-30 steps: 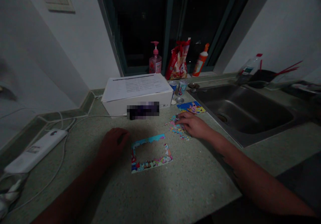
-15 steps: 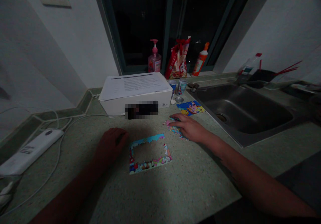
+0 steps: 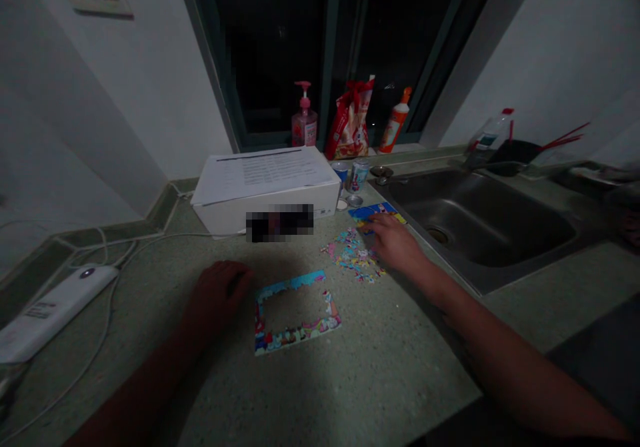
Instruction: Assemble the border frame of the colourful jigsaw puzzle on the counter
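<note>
A puzzle border [image 3: 291, 341] lies on the counter, its middle bare. Just left of it rests my left hand [image 3: 220, 290], fingers curled in shadow; whether anything is in them is hidden. Small loose puzzle pieces [image 3: 356, 255] are spread up and to the right of the border. My right hand [image 3: 395, 240] is over the right edge of these pieces, fingers partly spread and pointing left, nothing visible in them. Its fingertips overlap the lower part of a blue and yellow picture card [image 3: 370, 211].
A white box [image 3: 270, 190] with a printed sheet on top stands behind. Cans [image 3: 359, 176] and round lids are beside it. The sink [image 3: 480, 220] is at the right, a white power strip [image 3: 55, 310] with cables at the left. Bottles and a red bag line the window.
My right hand has moved off the pile toward the right and now covers part of the picture card. More loose pieces show. The view has shifted slightly.
</note>
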Tool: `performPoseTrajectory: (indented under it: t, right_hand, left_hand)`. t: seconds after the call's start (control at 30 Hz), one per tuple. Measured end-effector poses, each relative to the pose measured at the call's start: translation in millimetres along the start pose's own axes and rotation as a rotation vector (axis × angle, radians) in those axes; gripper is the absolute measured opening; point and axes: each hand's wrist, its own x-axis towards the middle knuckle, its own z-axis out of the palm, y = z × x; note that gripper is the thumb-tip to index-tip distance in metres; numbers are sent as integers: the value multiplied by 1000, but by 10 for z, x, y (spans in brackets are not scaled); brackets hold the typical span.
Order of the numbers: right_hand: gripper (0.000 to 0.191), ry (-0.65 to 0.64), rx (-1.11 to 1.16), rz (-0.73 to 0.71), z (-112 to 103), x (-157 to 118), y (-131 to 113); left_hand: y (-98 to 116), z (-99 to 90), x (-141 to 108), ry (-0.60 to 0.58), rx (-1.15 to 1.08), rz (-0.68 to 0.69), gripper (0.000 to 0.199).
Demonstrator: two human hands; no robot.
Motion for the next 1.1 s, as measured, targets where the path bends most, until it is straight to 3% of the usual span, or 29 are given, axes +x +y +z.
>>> performPoseTrajectory:
  t: [0.33, 0.5, 0.63, 0.77, 0.9, 1.1]
  right_hand:
    - [57, -127, -34, -32, 47, 21, -10]
    - [60, -105, 26, -74, 18, 16, 5]
    - [55, -130, 77, -124, -66, 19, 60]
    - [45, -105, 137, -70, -198, -1, 179]
    - [26, -251, 181, -2, -307, -44, 273]
    - [21, -358, 216, 13, -315, -53, 277]
  left_hand:
    - [3, -14, 2, -9, -2, 4, 44]
    - [2, -21, 13, -35, 23, 3, 44]
    - [10, -26, 16, -35, 24, -16, 46]
    - [22, -37, 19, -39, 24, -18, 46]
    - [23, -42, 24, -48, 28, -9, 46]
    - [12, -40, 21, -41, 34, -8, 47]
